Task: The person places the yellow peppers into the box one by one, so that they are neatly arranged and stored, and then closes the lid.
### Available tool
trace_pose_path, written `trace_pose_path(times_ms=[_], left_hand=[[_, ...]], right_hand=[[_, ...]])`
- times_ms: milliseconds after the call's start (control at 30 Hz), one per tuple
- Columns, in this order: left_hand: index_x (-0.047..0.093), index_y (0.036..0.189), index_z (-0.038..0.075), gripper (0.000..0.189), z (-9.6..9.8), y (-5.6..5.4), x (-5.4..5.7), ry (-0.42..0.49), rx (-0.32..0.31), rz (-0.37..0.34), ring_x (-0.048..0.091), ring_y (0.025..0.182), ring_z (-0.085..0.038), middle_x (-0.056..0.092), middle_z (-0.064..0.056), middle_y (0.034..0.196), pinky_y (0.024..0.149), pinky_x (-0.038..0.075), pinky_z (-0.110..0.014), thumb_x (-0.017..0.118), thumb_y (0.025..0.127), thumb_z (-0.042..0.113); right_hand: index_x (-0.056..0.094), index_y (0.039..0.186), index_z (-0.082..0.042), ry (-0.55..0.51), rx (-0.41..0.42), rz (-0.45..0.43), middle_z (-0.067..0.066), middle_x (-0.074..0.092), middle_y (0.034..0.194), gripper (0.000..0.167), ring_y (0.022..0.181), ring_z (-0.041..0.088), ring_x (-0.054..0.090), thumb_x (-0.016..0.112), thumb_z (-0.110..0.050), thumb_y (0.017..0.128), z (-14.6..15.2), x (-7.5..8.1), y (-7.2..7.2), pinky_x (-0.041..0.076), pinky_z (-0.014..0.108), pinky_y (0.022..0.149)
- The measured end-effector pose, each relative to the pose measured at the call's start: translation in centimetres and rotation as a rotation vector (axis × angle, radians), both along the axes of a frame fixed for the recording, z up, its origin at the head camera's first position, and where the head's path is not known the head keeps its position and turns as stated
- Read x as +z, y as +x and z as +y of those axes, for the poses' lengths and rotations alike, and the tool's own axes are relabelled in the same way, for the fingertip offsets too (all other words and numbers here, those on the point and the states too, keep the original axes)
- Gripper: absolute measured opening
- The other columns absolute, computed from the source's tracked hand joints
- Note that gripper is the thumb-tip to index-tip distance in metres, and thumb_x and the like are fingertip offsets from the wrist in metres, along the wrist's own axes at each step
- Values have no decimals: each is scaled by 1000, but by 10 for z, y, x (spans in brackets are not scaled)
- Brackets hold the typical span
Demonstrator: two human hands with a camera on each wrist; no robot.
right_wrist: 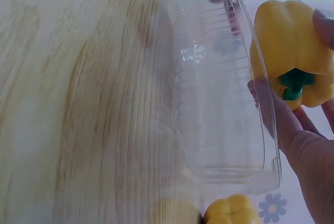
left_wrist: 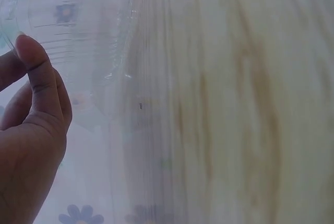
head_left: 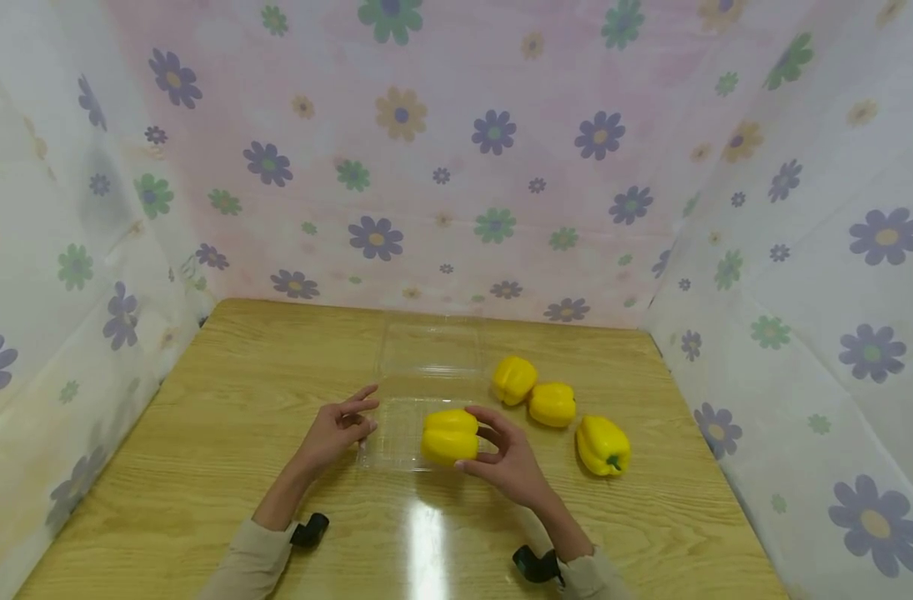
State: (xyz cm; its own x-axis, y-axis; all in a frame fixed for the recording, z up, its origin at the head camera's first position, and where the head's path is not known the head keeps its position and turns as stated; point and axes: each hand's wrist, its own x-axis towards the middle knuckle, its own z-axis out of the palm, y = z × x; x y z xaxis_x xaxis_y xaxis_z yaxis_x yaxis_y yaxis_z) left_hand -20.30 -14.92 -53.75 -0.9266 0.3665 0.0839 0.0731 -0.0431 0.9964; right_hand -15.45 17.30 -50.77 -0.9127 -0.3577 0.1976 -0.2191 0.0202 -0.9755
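A yellow bell pepper (head_left: 450, 437) is gripped by my right hand (head_left: 510, 458), fingers and thumb around its right end. In the right wrist view this pepper (right_wrist: 292, 41) shows its green stem toward the wrist, above the rim of a clear plastic container. The hinged container (head_left: 396, 458) lies opened, its lid (head_left: 431, 346) spread toward the back wall. At its left edge, my left hand (head_left: 338, 432) pinches the rim; the left wrist view shows the thumb against the clear wall (left_wrist: 83, 46). The pepper hides part of the tray's right side.
To the right of the container lie three more yellow bell peppers: one by the lid (head_left: 514, 381), one beside it (head_left: 552, 405), and one nearer the front right (head_left: 603, 446). Flower-printed sheets (head_left: 441, 150) stand around the wooden table (head_left: 223, 433) at the back and sides.
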Motion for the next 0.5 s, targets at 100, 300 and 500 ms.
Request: trace_pose_path(times_ms=[100,300,500], left_hand=[[48,141,-18,48,-1,0,0,2,2,3,57,71,-9,29,-21,164,58,52,-25,63,98,-2],[49,140,-18,47,-2,1,-1,10,-2,10,57,70,-10,29,-22,164,58,52,-22,63,98,-2],[49,140,-17,47,-2,0,-3,16,-15,14,57,69,-10,28,-23,164,58,52,-22,64,99,0]], right_hand=[[50,147,-4,5,8,-11,19,45,151,72,130,40,53,82,1,83,-5,-1,-3,60,37,89],[51,146,-5,25,9,-34,16,47,151,71,130,45,52,82,1,83,-14,-4,-8,60,37,89],[52,145,-6,70,8,-35,18,45,151,71,131,43,52,84,1,82,-24,-4,-15,59,37,90]])
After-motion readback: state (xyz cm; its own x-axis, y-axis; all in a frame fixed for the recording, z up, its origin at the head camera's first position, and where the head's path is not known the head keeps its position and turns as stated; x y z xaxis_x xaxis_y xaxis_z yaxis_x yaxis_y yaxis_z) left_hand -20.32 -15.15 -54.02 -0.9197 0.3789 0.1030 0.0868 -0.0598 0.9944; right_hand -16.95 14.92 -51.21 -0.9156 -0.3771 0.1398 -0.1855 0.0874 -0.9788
